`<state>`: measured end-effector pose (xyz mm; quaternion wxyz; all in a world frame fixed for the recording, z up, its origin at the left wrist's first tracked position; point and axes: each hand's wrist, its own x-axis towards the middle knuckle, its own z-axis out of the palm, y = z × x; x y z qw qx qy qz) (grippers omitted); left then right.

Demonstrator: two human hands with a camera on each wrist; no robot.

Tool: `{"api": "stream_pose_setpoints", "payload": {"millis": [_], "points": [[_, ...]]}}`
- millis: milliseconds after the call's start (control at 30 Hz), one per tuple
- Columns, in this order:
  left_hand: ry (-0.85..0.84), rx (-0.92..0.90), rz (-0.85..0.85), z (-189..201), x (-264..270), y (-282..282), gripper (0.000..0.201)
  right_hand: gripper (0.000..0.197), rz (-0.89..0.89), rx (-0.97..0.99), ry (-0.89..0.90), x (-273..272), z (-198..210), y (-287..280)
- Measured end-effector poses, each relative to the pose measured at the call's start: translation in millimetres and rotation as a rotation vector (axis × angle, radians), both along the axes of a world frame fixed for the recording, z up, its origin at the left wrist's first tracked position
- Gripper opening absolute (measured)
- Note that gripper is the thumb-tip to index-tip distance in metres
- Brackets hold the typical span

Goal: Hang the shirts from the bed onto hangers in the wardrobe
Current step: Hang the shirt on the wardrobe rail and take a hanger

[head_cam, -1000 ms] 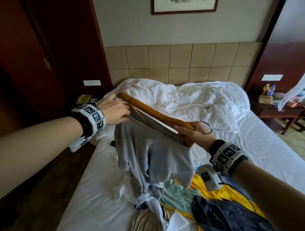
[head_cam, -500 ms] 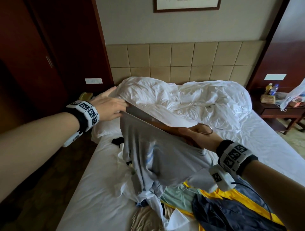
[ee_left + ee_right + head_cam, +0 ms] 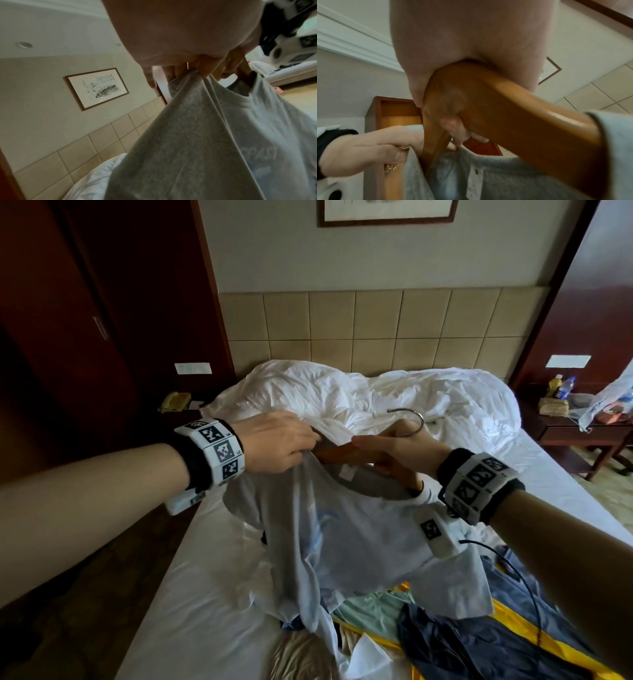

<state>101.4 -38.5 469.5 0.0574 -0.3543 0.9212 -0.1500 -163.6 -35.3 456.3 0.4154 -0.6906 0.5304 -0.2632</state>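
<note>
Here, at mid-frame of the head view, the right hand (image 3: 400,446) grips the orange-brown wooden hanger (image 3: 346,453) beneath its metal hook, while the left hand (image 3: 277,445) pinches the pale grey cotton T-shirt (image 3: 342,535) by its shoulder, draped over the white-sheeted bed (image 3: 205,594).
</note>
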Motion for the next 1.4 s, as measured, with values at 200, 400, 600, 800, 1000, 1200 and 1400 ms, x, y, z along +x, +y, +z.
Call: {"api": "stream_pose_setpoints", "payload": {"millis": [200,400,600,800,1000,1200,1400], "points": [[0.070,0.241,0.207,4.1,-10.2,14.7,0.018,0.051,-0.006,0.067,-0.076,16.9,12.2,4.0],[0.333,0.261,0.261,-3.3,-2.6,24.7,0.017,0.055,0.020,0.051,-0.049,21.5,16.6,1.4],[0.586,0.207,0.299,-9.5,-30.0,21.5,0.049,0.051,0.037,-0.028,0.025,34.3,29.8,-4.7],[0.844,0.167,0.429,-12.6,-50.8,2.1,0.037,0.060,0.039,-0.198,0.033,43.6,46.2,-16.0],[0.974,0.084,0.454,8.8,-42.7,-5.5,0.029,0.036,0.068,-0.356,0.079,27.1,50.7,-24.1],[1.017,-0.031,0.536,79.1,-41.4,-17.3,0.026,0.032,0.066,-0.460,-0.009,30.8,106.6,-34.2],[0.745,-0.003,0.617,66.9,-35.2,-16.0,0.023,0.025,0.062,-0.468,0.140,37.0,81.6,-46.2]]}}
